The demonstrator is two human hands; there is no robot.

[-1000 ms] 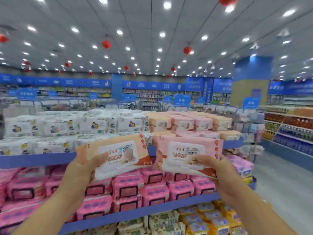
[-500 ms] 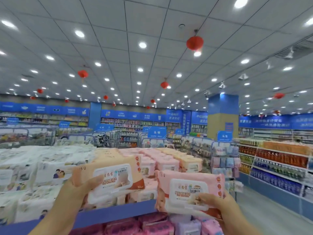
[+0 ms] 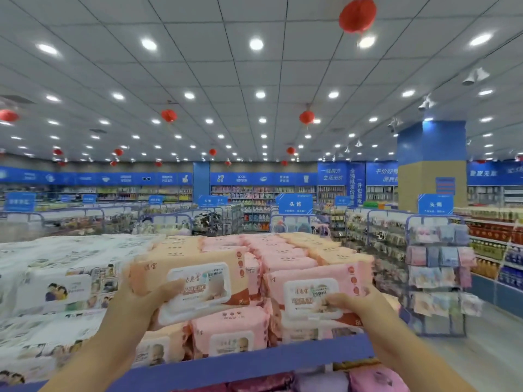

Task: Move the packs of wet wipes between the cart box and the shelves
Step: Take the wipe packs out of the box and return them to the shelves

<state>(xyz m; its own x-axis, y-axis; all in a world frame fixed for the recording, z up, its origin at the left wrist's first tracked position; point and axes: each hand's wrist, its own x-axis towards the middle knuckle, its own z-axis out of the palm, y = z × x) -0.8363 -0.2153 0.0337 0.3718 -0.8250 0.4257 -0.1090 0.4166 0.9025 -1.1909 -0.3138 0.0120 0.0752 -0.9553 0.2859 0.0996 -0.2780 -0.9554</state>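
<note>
My left hand [image 3: 141, 302] grips an orange pack of wet wipes [image 3: 195, 278] by its left end, thumb across the white lid. My right hand [image 3: 356, 304] grips a pink pack of wet wipes [image 3: 317, 287] from the right, thumb on its lid. Both packs are held over the top shelf [image 3: 254, 360], against the stacked orange and pink packs [image 3: 271, 250] there. The cart box is out of sight.
White wipe packs [image 3: 56, 287] fill the top shelf to the left. Darker pink packs [image 3: 368, 379] lie on the shelf below. A rack of hanging cloths [image 3: 438, 267] stands to the right beside an aisle. More store shelving runs behind.
The view has tilted up from the lower shelves to the top shelf. Both hands have carried their packs up and forward, onto the stacks of orange and pink packs.
</note>
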